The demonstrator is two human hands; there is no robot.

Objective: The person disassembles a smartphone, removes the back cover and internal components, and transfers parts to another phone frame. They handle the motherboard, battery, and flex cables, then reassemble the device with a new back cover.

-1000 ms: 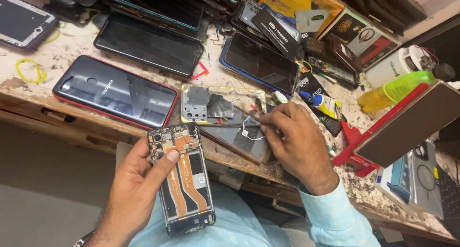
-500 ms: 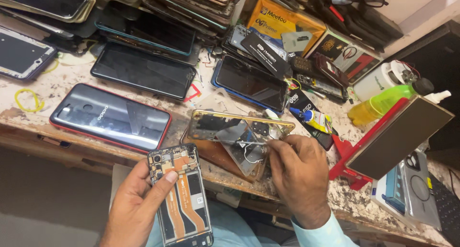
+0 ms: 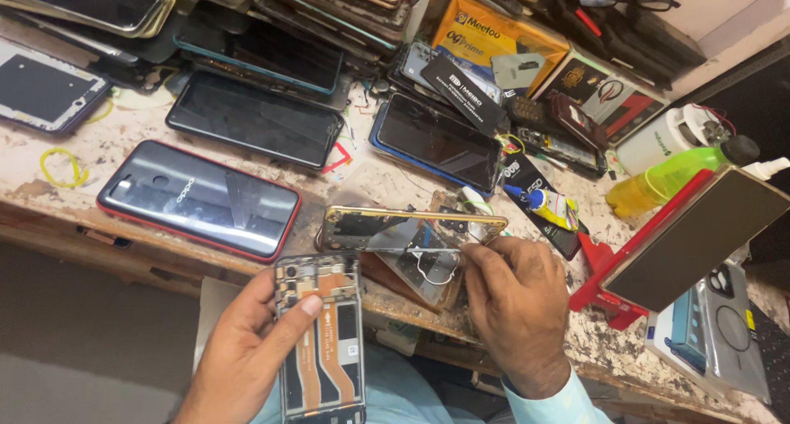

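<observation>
My left hand grips the opened phone, orange ribbon cables up, just off the bench edge. My right hand pinches closed over loose parts in the gold-rimmed frame; I'm picking a piece, which needs a fine, steady pinch.

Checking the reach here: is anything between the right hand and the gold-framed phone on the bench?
Nothing visible. The right hand already has its fingertips at the gold-framed phone. The left hand holds the opened phone apart, nearer the bench edge.
</observation>
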